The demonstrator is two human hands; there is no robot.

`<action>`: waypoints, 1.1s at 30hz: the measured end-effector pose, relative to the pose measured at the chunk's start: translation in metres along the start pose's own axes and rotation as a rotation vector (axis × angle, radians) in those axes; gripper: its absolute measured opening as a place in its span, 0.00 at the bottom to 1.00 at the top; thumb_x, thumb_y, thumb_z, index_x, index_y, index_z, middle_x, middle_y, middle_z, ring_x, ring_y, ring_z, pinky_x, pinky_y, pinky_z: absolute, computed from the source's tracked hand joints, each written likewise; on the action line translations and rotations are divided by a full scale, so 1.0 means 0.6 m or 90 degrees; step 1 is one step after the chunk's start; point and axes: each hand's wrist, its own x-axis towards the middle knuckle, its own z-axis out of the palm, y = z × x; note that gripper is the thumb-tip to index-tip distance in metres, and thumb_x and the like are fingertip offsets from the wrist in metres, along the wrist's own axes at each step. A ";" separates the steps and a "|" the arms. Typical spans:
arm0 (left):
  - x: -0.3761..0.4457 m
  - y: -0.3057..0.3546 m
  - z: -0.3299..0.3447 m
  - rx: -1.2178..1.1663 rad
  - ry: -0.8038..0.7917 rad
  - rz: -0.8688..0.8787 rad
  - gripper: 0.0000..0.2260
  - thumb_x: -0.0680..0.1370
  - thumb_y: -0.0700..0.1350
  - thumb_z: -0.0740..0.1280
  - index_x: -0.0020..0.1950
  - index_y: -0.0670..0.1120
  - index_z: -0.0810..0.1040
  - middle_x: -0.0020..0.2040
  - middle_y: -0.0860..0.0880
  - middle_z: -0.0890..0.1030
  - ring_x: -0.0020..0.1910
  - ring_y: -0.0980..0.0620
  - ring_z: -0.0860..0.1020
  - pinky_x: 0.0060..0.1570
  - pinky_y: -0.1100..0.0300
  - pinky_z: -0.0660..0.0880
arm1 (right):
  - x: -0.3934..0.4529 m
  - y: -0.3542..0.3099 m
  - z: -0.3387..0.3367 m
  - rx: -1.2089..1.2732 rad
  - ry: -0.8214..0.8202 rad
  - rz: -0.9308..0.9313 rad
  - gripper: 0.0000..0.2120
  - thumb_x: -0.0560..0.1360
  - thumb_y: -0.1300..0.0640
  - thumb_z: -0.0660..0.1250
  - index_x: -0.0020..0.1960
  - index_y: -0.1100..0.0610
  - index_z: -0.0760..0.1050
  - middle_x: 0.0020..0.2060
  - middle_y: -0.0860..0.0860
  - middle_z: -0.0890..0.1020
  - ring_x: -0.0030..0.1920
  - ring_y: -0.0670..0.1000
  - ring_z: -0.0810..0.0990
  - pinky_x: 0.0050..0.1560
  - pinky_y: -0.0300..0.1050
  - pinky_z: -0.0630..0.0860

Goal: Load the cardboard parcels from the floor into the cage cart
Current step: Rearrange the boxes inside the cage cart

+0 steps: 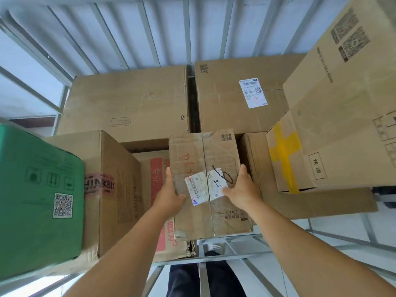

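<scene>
Bare forearms, dark trousers [188,281], white shoe [215,247].

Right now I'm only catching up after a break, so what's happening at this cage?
A person holds a small taped parcel between both hands, left hand and right hand on its sides, over the cage cart. The cart already holds several cardboard boxes, among them a green box at left and a yellow-taped box at right.

A pale, glossy floor [353,230] is seen below and to the right, lit evenly by bright daylight. Beyond the grey metal bars [120,28] at the top, a light bluish-white surface is visible. At the left, a dark brown strip [32,122] is seen low between the bars
</scene>
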 end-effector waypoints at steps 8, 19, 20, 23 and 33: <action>-0.006 0.046 0.034 -0.018 -0.023 0.022 0.43 0.79 0.40 0.64 0.76 0.56 0.31 0.74 0.47 0.66 0.50 0.49 0.77 0.42 0.58 0.74 | -0.016 0.018 -0.047 -0.073 0.080 0.021 0.45 0.76 0.54 0.69 0.80 0.56 0.41 0.78 0.53 0.56 0.72 0.60 0.65 0.63 0.52 0.72; 0.033 0.064 0.088 -0.009 -0.050 0.019 0.43 0.79 0.41 0.64 0.77 0.54 0.32 0.72 0.45 0.69 0.55 0.47 0.78 0.44 0.57 0.75 | 0.021 0.052 -0.059 -0.110 0.071 0.055 0.46 0.76 0.55 0.69 0.79 0.58 0.40 0.78 0.55 0.54 0.73 0.62 0.62 0.68 0.55 0.69; 0.039 0.062 0.089 -0.008 -0.044 0.020 0.43 0.79 0.41 0.65 0.77 0.54 0.32 0.72 0.45 0.69 0.55 0.47 0.77 0.43 0.58 0.74 | 0.026 0.054 -0.054 -0.111 0.072 0.051 0.46 0.76 0.55 0.69 0.79 0.58 0.40 0.77 0.56 0.54 0.73 0.61 0.63 0.67 0.54 0.70; 0.065 0.061 0.086 0.004 -0.028 0.028 0.43 0.79 0.41 0.66 0.78 0.53 0.34 0.71 0.44 0.70 0.56 0.46 0.77 0.41 0.59 0.72 | 0.042 0.057 -0.036 -0.126 0.066 0.043 0.42 0.78 0.55 0.66 0.79 0.61 0.39 0.77 0.57 0.52 0.74 0.58 0.60 0.67 0.48 0.67; 0.114 0.029 0.135 0.004 0.000 0.015 0.46 0.77 0.39 0.67 0.77 0.53 0.31 0.74 0.45 0.65 0.61 0.44 0.76 0.39 0.60 0.75 | 0.083 0.075 0.034 -0.188 0.015 0.037 0.40 0.78 0.61 0.64 0.78 0.61 0.41 0.77 0.59 0.45 0.74 0.62 0.55 0.70 0.47 0.61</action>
